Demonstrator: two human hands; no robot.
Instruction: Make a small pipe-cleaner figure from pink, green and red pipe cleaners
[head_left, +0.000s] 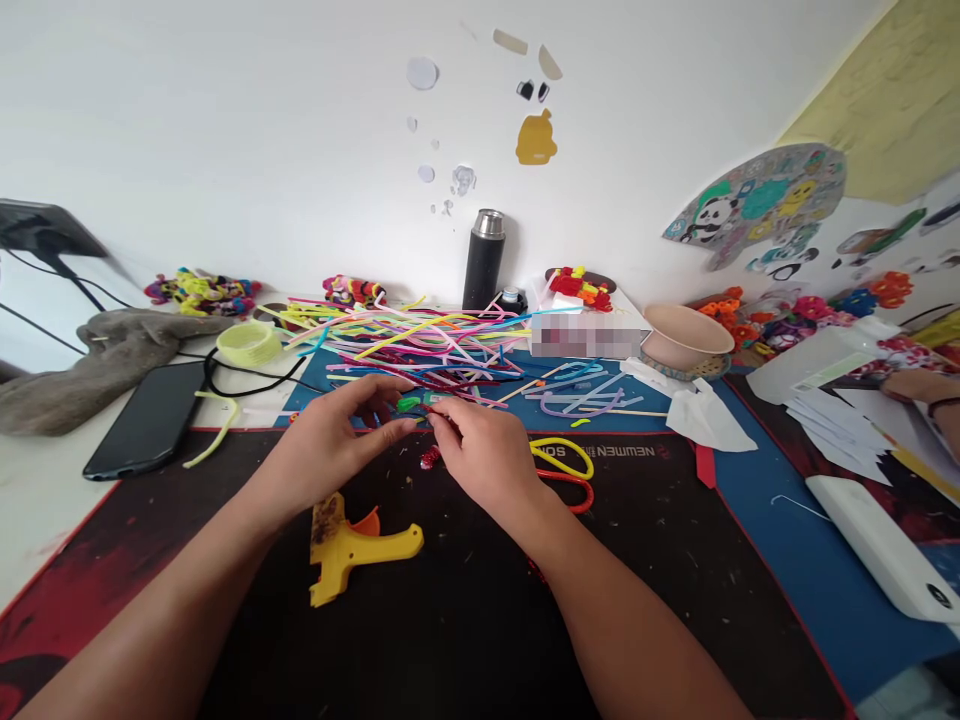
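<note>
My left hand (341, 430) is over the mat's far part, its thumb and fingers curled around a small green pipe cleaner piece (409, 404). Close against it, my right hand (487, 450) pinches at the same small work; its fingertips partly hide what they hold. A short red glittery piece (430, 457) shows just below the fingertips. Nearer to me, a yellow glue gun (360, 550) with an orange trigger lies on its side. Beside my right hand are a yellow loop (566, 455) and a red loop (574, 492), perhaps scissors handles, partly hidden.
Behind my hands spreads a pile of colourful pipe cleaners (420, 340). A black flask (485, 260) stands by the wall. A phone (146, 420) and a yellow-green tape roll (247, 343) lie left. At right are a bowl (686, 335), a white device (877, 545) and another person's hand (919, 388).
</note>
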